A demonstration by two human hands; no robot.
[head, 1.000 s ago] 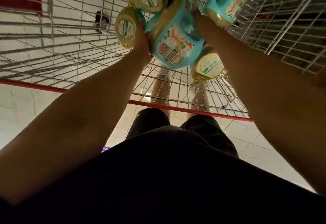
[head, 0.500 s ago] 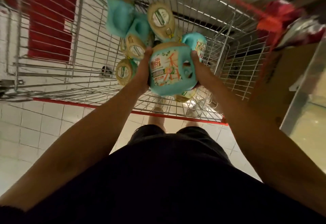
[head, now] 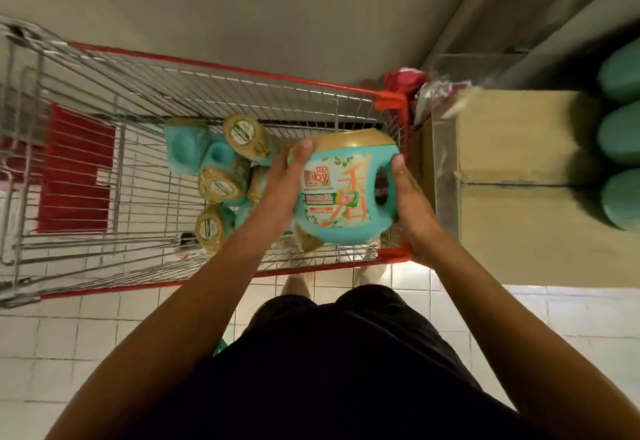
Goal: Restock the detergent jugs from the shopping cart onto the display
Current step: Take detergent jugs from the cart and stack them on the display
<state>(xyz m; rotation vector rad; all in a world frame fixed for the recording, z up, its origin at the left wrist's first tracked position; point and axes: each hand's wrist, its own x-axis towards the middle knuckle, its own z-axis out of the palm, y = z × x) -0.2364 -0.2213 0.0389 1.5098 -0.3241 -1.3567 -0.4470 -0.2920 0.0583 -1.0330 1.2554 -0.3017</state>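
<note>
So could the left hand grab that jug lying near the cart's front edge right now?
Probably not yet. The left hand is busy pressing one side of the held jug, the right hand the other. The lower jug lies uncovered in the cart, so a freed hand could likely reach it.

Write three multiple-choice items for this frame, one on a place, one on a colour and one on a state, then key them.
1. Where is the display with green jugs already on it?
A. At the right of the view
B. Inside the cart
C. On the floor by the feet

2. What colour is the rim of the shopping cart?
A. Blue
B. Red
C. Yellow

3. How is the lifted detergent jug held?
A. By one hand
B. Between both hands
C. It rests in the cart, untouched

Key: 1 A, the green jugs stand on the display at the right edge. 2 B, the shopping cart has a red rim. 3 B, the left hand and right hand press on opposite sides of the detergent jug.
</note>
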